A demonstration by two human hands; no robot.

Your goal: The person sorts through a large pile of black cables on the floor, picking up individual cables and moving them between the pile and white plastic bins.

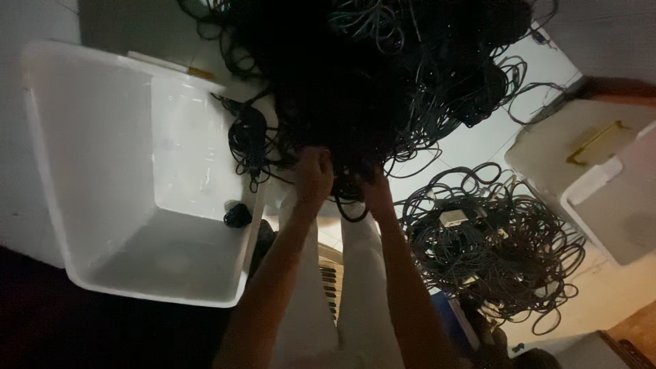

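**Two hands deep in a heap of black cables**

A white bin [137, 171] stands open at the left, bare inside save for one small dark bundle [237, 216] lying by its near wall. Beside it the left hand [313, 176] is clenched around strands at the lower edge of the big cable pile [369, 75], and the right hand [377, 193], just beside it, also grasps dark cable, with a loop [352, 208] hanging between the two. The pile lies on the pale floor [478, 140], directly ahead of the person. Further right, a looser coil heap [488, 242] lies apart from the main mass, and a second white bin [601, 178] with a yellow handle sits at the frame's edge. By the look of it, the step in hand is working one cable free of the tangle; that would call for a steady pull with both hands while the snagging loops are eased off.
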